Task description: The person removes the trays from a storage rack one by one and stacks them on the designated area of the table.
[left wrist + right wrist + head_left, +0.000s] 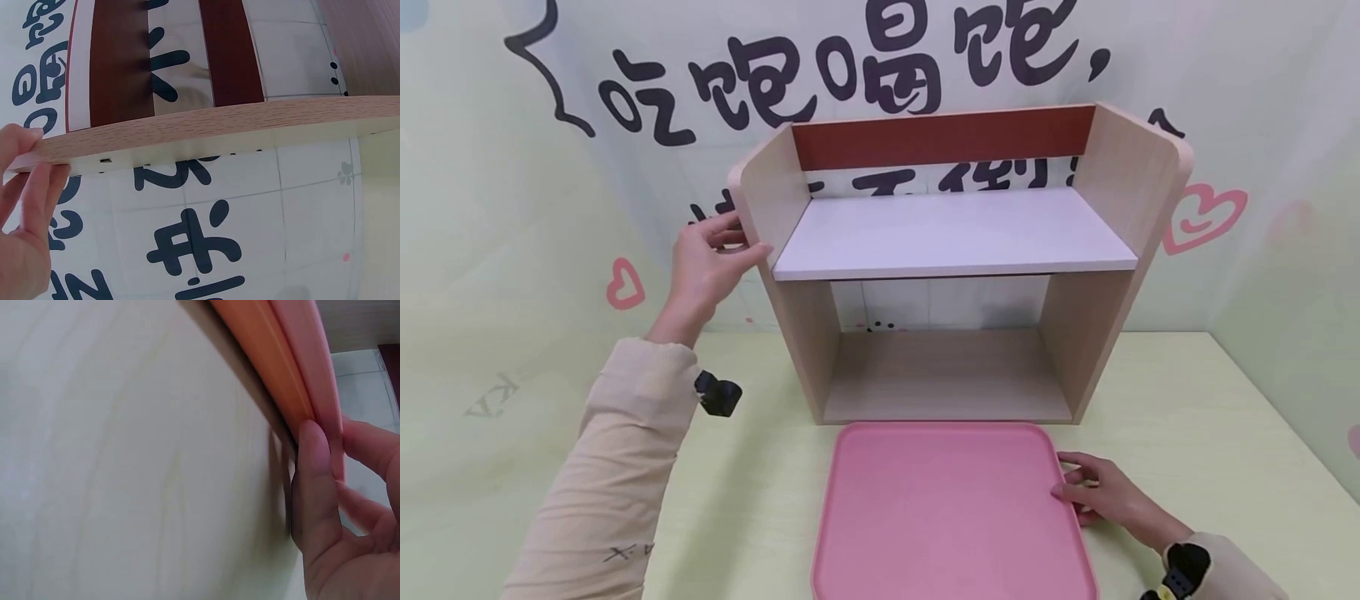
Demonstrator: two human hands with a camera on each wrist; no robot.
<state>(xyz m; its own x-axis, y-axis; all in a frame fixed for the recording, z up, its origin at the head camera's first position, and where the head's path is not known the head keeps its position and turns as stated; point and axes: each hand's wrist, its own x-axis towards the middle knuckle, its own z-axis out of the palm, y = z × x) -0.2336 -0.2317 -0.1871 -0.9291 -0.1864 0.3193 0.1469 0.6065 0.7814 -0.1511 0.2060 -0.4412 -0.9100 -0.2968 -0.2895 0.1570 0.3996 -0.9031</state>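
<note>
A small wooden shelf unit (955,237) with a white upper board stands on the table. High on its left side panel (745,196), my left hand (707,262) pinches the edge; in the left wrist view, thumb and fingertips lie on opposite faces of the panel (212,125). In front of the shelf lies a pink tray (947,508), its far edge close to the shelf's base. My right hand (1108,496) grips the tray's right rim. In the right wrist view, an orange band (269,356) runs alongside the pink rim (312,356), between fingers and thumb.
The pale table (1180,417) spreads on both sides of the shelf. Behind it hangs a white backdrop (1150,50) with large black characters and pink hearts. A red-brown rail (943,140) spans the shelf's top back. Small black devices sit on both wrists.
</note>
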